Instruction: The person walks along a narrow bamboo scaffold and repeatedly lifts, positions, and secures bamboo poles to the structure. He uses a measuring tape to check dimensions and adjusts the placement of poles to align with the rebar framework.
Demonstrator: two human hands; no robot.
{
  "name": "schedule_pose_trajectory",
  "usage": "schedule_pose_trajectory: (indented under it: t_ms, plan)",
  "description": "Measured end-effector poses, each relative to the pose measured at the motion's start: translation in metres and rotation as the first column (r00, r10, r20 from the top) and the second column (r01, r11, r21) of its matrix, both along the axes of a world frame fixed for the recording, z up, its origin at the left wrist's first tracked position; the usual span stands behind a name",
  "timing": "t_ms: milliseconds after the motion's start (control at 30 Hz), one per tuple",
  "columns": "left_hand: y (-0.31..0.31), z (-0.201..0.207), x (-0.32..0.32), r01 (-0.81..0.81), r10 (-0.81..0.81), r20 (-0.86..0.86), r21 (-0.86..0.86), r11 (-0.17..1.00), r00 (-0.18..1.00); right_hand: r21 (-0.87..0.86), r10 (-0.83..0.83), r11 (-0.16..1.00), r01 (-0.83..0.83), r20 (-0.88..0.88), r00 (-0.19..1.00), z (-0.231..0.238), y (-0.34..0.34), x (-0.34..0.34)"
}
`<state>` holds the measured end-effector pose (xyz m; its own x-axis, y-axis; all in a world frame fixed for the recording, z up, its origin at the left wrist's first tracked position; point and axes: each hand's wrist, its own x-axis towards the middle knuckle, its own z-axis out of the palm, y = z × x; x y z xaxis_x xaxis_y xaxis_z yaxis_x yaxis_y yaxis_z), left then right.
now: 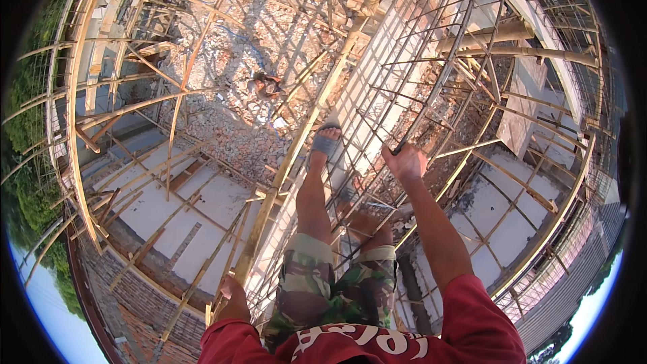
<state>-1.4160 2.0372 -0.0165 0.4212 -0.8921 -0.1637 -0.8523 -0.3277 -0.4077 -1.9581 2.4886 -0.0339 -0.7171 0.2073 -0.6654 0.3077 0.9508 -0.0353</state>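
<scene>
My right hand (406, 164) is closed around a dark steel reinforcing bar (431, 98), part of a long rebar cage (387, 71) that runs away from me along a pale concrete beam (357, 111). Low on the left, my left hand (233, 290) is beside a thick bamboo pole (269, 205). Its fingers are mostly hidden, so what it holds, if anything, does not show. One sandaled foot (327, 140) rests on the beam next to the cage bars. My other foot is partly covered by the bars.
Far below on the left lies broken brick rubble (249, 128). Bamboo scaffolding (81, 101) surrounds me, with poles crossing at many angles. To the right, thick bamboo poles (499, 34) cross near a wooden board (526, 104). White wall panels (502, 205) and a brick wall (151, 303) stand lower down.
</scene>
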Motion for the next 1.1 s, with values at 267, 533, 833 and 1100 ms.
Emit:
schedule_pose_trajectory:
  t_ms: [267,533,833,1100]
  plan:
    - [-0.009,-0.014,0.019,-0.416,0.398,-0.217,-0.043,0.908,0.891,-0.045,0.046,0.998,-0.047,-0.024,0.999,0.003,-0.002,0.000]
    - [-0.004,0.002,0.002,-0.630,0.613,-0.381,0.096,0.771,0.692,-0.086,0.029,0.996,-0.033,-0.047,0.998,-0.004,0.001,0.002]
    - [0.003,0.022,-0.048,-0.517,0.558,-0.308,0.209,0.830,0.771,-0.144,-0.005,0.990,-0.011,-0.107,0.994,0.002,0.000,0.004]
    - [0.087,-0.116,-0.293,0.654,-0.580,-0.462,-0.002,0.757,0.671,-0.166,-0.026,0.986,-0.004,-0.177,0.984,-0.007,0.001,0.010]
